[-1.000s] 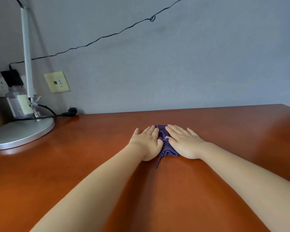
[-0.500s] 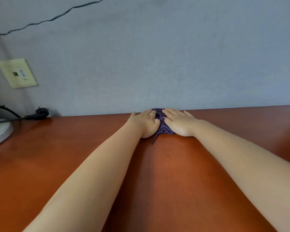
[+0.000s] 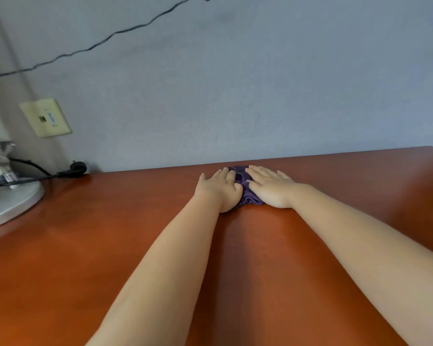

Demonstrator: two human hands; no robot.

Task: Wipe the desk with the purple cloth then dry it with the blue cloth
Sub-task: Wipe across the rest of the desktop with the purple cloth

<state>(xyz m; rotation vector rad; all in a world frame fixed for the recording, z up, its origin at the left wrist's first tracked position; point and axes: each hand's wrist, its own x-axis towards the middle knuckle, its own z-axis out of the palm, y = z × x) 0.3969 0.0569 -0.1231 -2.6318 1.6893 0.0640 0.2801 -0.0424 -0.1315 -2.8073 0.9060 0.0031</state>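
Reddish-brown tabletop [image 3: 110, 245] runs to a grey wall. Both my hands, left hand [image 3: 219, 189] and right hand [image 3: 269, 187], press flat, fingers straight, on the purple cloth [image 3: 248, 193], well right of the lamp base [image 3: 8, 206]. I'd keep even pressure, overlapping strokes.

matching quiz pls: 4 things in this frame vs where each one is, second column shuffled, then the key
1. purple cloth
2. lamp base
3. wall plate
4. black cable

A. strung slanting across the wall
B. on the desk, far left
C. on the wall, just above the desk's left part
D. pressed under the left hand and right hand

Pairs: 1-D, 2-B, 3-C, 4-A
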